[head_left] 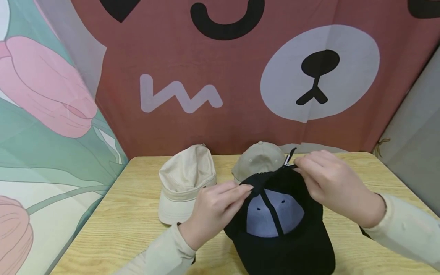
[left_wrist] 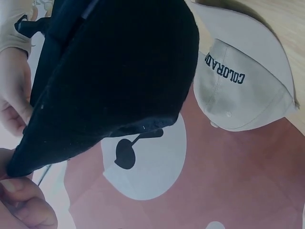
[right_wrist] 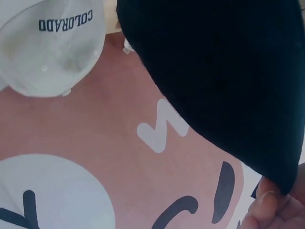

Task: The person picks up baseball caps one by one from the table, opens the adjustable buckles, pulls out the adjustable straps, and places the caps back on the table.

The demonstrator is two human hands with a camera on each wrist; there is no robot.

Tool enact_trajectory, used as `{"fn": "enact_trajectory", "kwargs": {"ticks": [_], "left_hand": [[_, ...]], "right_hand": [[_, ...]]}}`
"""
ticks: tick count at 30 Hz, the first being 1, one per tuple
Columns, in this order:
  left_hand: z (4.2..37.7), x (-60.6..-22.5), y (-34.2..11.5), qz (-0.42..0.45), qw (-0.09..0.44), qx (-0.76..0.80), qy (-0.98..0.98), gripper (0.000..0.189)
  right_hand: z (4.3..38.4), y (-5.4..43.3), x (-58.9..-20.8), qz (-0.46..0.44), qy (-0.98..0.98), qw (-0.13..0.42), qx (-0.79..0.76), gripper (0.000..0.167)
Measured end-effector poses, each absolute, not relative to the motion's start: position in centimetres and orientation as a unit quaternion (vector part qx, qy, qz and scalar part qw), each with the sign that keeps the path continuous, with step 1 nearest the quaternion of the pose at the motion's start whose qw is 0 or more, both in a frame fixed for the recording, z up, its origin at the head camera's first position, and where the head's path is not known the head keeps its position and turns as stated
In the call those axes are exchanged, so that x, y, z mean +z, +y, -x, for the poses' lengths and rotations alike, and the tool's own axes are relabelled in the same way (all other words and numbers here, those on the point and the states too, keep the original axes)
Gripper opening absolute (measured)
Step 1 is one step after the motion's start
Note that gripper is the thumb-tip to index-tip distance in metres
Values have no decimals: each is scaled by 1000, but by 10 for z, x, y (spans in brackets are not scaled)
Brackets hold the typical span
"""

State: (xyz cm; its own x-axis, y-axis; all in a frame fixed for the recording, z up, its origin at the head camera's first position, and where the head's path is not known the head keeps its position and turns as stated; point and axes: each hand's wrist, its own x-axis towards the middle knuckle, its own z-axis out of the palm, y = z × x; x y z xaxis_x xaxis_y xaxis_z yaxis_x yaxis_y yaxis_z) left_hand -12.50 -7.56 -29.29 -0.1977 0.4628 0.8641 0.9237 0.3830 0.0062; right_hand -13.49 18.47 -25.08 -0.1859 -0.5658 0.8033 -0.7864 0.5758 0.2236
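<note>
A black baseball cap (head_left: 295, 244) is held up with its inside toward the head camera, its brim pointing down and a blue-grey lining panel (head_left: 275, 214) showing. My left hand (head_left: 218, 208) pinches the cap's edge on the left side of the back strap. At the strap's other end, my right hand (head_left: 335, 183) pinches the edge beside a small metal buckle (head_left: 287, 159) with a loose black strap tail. Both wrist views show the cap's dark outer side, with fingers gripping its edge low in the frame.
A cream cap (head_left: 187, 179) sits on the wooden table (head_left: 127, 229) to the left. Behind the black cap stands a beige cap (head_left: 262, 160), lettered COLORADO in the wrist views. A reddish-brown cloth with a printed bear face (head_left: 240, 95) hangs along the back edge.
</note>
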Motion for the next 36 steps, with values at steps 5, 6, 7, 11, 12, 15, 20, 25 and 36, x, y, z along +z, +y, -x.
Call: {"fn": "enact_trajectory", "kwargs": {"ticks": [5, 6, 7, 11, 12, 15, 20, 25, 36], "left_hand": [[125, -293, -77, 478, 415, -282, -722, 19], [124, -294, -78, 477, 414, -283, -722, 19], [124, -294, -78, 477, 412, -284, -722, 19], [124, -293, -78, 479, 411, -284, -722, 18], [124, -293, -78, 479, 411, -284, -722, 18], [124, -293, -78, 479, 411, -283, -723, 19], [123, -293, -78, 479, 410, -282, -723, 18], [123, -292, -77, 482, 413, -282, -720, 14], [123, -294, -79, 485, 411, -283, -718, 24]], "right_hand": [[137, 185, -249, -453, -748, 470, 116, 42], [137, 185, -249, -454, -748, 469, 119, 41], [137, 185, -249, -454, -748, 470, 117, 42], [136, 186, -249, -446, -756, 464, 118, 45], [136, 186, -250, -444, -758, 462, 124, 45], [135, 186, -250, -438, -762, 459, 130, 45], [135, 187, -249, -443, -755, 467, 129, 44], [134, 188, -248, -444, -755, 465, 125, 44], [135, 193, -247, -433, -762, 466, 120, 46]]}}
